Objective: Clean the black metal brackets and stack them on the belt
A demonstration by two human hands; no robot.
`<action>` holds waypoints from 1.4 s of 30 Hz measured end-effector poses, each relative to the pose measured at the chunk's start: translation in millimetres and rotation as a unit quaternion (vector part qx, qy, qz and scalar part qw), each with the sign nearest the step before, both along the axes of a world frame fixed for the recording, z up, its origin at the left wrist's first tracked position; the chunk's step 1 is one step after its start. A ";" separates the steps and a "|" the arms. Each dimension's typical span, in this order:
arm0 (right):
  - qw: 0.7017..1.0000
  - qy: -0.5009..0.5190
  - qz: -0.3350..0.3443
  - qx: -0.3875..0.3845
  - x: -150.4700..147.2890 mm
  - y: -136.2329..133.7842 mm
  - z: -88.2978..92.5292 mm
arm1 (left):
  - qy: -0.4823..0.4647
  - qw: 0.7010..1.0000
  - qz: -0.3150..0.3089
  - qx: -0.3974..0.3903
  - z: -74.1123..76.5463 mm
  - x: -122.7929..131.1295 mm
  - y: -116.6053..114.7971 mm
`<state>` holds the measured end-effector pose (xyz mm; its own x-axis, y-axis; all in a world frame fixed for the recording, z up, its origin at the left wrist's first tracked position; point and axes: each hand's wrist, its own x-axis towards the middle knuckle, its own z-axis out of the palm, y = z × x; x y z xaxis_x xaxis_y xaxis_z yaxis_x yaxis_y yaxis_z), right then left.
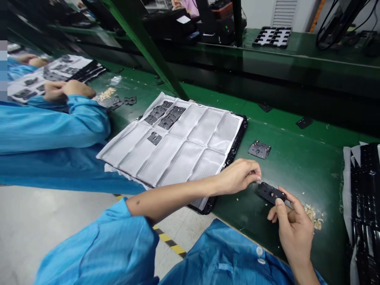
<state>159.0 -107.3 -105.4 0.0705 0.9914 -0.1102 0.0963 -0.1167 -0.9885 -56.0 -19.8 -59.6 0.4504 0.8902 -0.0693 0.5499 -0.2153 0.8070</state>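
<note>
A small black plate (270,193) with holes in it is held over the green table by my right hand (295,221), its thumb and fingers on the plate's right end. At the plate's left end is my left hand (242,176), its fingertips pinched together; what they grip, if anything, is too small to name. Beyond my hands, another dark plate (259,149) lies on the table. To the left rests a tray (178,156) lined with white sheet and divided into compartments; several dark plates (172,117) lie in its far left compartments, with a single plate (154,138) nearer.
Small pale scraps (313,217) lie beside my right hand. Black stacked trays (366,198) stand at the right edge. A co-worker's blue sleeves (53,126) and hands are at the left. A green slanted post (145,47) rises behind the lined tray.
</note>
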 end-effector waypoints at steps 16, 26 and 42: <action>1.000 0.013 0.010 -0.008 -18.7 11.0 -13.0 | -0.025 0.992 -0.080 -0.093 -0.5 -18.8 34.8; 0.982 -0.159 0.041 0.097 -5.3 8.1 -23.4 | 0.153 0.986 0.046 0.049 -22.1 -25.7 81.4; 0.967 -0.172 0.008 0.189 -0.3 -1.1 -11.3 | 0.222 0.970 0.021 0.096 -4.8 153.7 234.7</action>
